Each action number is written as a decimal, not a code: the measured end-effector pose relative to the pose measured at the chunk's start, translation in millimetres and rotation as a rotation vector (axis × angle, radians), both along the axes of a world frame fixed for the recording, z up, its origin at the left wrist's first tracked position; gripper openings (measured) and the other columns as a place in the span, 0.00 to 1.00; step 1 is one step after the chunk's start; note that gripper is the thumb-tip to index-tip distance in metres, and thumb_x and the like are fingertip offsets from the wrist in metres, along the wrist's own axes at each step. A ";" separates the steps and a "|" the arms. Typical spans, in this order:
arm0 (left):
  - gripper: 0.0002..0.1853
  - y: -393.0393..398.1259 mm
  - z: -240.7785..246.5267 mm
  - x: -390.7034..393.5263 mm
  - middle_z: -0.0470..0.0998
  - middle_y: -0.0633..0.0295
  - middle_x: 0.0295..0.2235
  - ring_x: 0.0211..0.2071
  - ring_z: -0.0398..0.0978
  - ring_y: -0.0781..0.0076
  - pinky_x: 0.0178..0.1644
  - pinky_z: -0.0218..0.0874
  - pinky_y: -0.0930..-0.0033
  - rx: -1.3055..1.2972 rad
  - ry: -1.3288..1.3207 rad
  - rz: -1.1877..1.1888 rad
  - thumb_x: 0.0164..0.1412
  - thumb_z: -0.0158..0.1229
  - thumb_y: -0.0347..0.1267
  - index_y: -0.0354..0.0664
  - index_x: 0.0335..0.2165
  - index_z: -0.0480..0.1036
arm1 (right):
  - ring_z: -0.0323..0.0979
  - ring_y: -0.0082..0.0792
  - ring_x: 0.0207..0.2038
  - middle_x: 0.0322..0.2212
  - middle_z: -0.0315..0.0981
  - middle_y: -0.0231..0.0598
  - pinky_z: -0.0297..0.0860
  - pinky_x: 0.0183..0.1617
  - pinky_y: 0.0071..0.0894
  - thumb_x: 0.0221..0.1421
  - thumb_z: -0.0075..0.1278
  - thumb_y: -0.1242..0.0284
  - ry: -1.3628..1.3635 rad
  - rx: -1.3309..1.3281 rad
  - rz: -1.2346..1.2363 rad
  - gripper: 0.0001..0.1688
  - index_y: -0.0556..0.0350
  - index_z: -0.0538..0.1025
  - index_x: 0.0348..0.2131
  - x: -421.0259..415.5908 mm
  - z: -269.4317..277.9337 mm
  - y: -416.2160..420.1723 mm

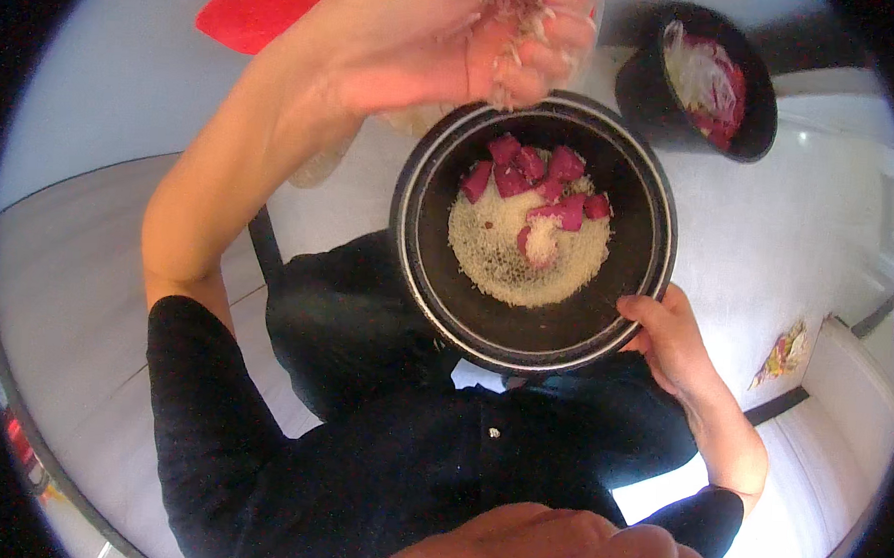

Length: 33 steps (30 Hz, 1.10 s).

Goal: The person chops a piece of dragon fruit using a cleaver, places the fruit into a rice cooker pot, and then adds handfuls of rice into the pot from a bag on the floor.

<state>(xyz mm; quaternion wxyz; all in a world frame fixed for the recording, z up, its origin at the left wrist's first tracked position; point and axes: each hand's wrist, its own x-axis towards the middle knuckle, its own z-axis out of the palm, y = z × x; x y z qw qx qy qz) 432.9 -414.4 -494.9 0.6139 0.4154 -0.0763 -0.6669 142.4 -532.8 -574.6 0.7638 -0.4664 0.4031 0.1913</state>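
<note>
My right hand (665, 337) grips the lower right rim of a round dark pot (483, 310), its thumb over the edge. White rice grains (493, 258) lie in the pot's bottom, with chunks of a peeled purple-pink root vegetable (523, 166) mostly on the upper part; one chunk near the middle is partly covered with rice. Above the pot's upper rim is my left hand (532, 51), palm towards the camera and fingers curled, with rice grains in the palm and clinging to the fingers. Its fingertips are blurred and cut by the top edge.
A black container (757, 105) at upper right holds clear plastic and reddish-purple pieces. A bright red object (256, 13) is at upper left. A colourful packet (784, 353) lies at right. An unclear skin-toned shape (555, 549) fills the bottom edge.
</note>
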 end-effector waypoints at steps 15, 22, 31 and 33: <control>0.13 -40.7 -152.5 77.5 0.73 0.52 0.30 0.34 0.72 0.55 0.42 0.63 0.58 -0.101 -2.258 -0.340 0.57 0.50 0.37 0.36 0.32 0.70 | 0.75 0.31 0.32 0.34 0.74 0.43 0.76 0.33 0.28 0.54 0.42 0.77 -0.001 0.043 -0.006 0.15 0.68 0.69 0.41 2.3 -8.2 0.8; 0.13 -66.3 -175.3 82.3 0.73 0.57 0.28 0.29 0.72 0.63 0.34 0.64 0.64 -0.086 -2.115 -0.419 0.60 0.49 0.38 0.38 0.31 0.70 | 0.75 0.32 0.34 0.35 0.74 0.45 0.76 0.35 0.30 0.53 0.42 0.78 0.015 0.039 -0.037 0.15 0.69 0.69 0.41 3.2 -2.9 2.3; 0.13 -56.0 -142.0 74.3 0.74 0.61 0.25 0.25 0.72 0.70 0.26 0.64 0.71 0.196 -0.974 -0.146 0.62 0.48 0.39 0.41 0.30 0.70 | 0.76 0.32 0.33 0.35 0.74 0.46 0.77 0.34 0.27 0.53 0.41 0.79 -0.019 0.032 -0.029 0.16 0.71 0.68 0.42 2.1 -2.0 4.3; 0.13 -54.0 -130.4 73.6 0.74 0.62 0.25 0.24 0.71 0.71 0.24 0.64 0.72 0.260 -0.590 -0.018 0.63 0.48 0.39 0.41 0.30 0.70 | 0.76 0.32 0.33 0.34 0.74 0.46 0.77 0.34 0.27 0.53 0.41 0.78 -0.029 0.035 -0.025 0.16 0.71 0.68 0.42 2.3 -2.0 4.6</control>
